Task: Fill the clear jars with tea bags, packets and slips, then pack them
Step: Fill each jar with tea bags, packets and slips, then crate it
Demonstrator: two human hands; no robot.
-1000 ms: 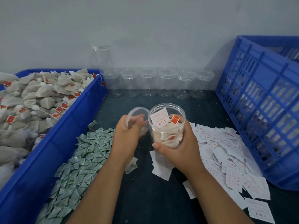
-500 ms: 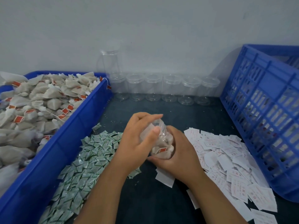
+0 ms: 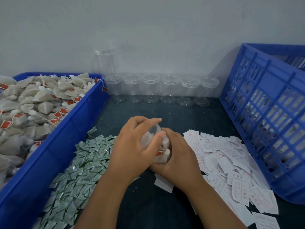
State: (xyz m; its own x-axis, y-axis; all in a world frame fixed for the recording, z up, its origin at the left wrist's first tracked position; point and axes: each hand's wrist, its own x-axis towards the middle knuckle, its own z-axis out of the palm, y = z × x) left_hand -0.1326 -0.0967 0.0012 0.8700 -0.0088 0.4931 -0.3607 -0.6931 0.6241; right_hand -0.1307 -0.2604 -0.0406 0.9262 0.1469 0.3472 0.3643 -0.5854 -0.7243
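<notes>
Small clear plastic jar [image 3: 162, 151] mid-bench, packed with white tea bags [image 3: 165, 153], one red tag showing through the wall. Left hand [image 3: 132, 146] curls over the jar's top, fingers and thumb gripping it. Right hand [image 3: 178, 156] wraps the jar's body from the right. Jar sits between a heap of green-and-white packets [image 3: 79, 171] and a spread of white printed paper slips [image 3: 231, 162]. Blue plastic tray [image 3: 49, 146] along left edge; row of empty clear jars [image 3: 170, 90] at far edge; blue slatted crate [image 3: 264, 113] at right edge

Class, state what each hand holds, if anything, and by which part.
Both hold one filled clear jar, tilted: the right hand wraps its lower body, and the left hand curls its fingers over its top end.
</notes>
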